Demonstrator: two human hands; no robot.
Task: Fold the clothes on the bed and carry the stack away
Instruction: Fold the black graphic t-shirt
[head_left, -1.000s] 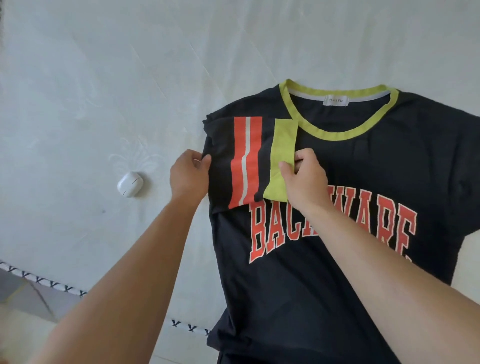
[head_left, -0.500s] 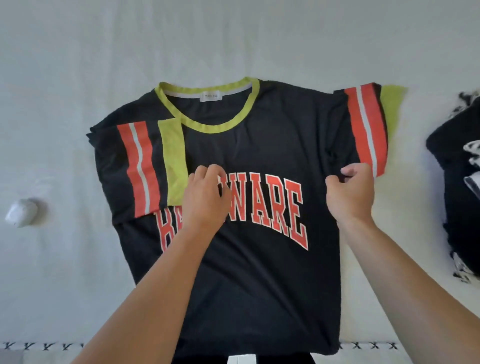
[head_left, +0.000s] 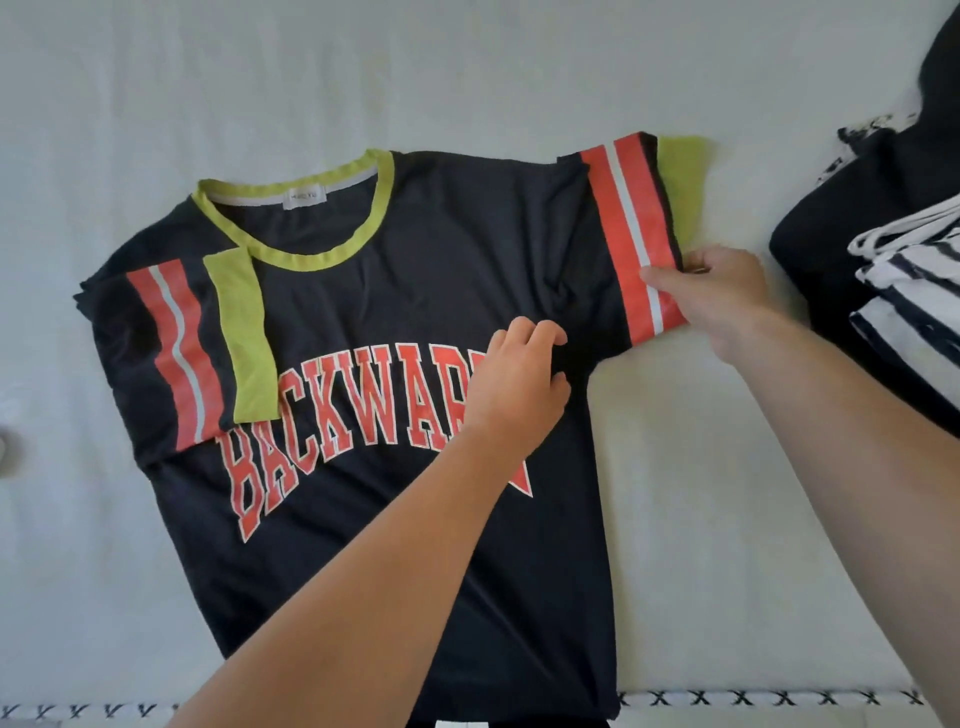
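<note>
head view: a black t-shirt (head_left: 426, 270) lies face up and flat on a white bed (head_left: 363, 67), its lime collar (head_left: 306, 213) toward the far side and red "backwar" lettering across the chest, the last letters hidden under the left hand (head_left: 514, 384). the shirt's left sleeve (head_left: 176, 343), banded in red, white and lime, is folded inward over the chest, its lime cuff just beside the collar. the left hand rests on the chest print near the shirt's right armpit, fingers curled against the fabric; whether they pinch any cloth cannot be told. the right hand (head_left: 722, 291) grips the lower edge of the right sleeve (head_left: 628, 234), thumb on top of the red and white stripes and fingers curled beneath, with the lime cuff sticking out past it onto the bed. both bare forearms reach in from the near edge. at the right edge, apart from the shirt, sits a stack (head_left: 904, 291) of dark and navy-and-white striped clothes. a black cross-stitch trim (head_left: 753, 697) runs along the near edge of the bed.
</note>
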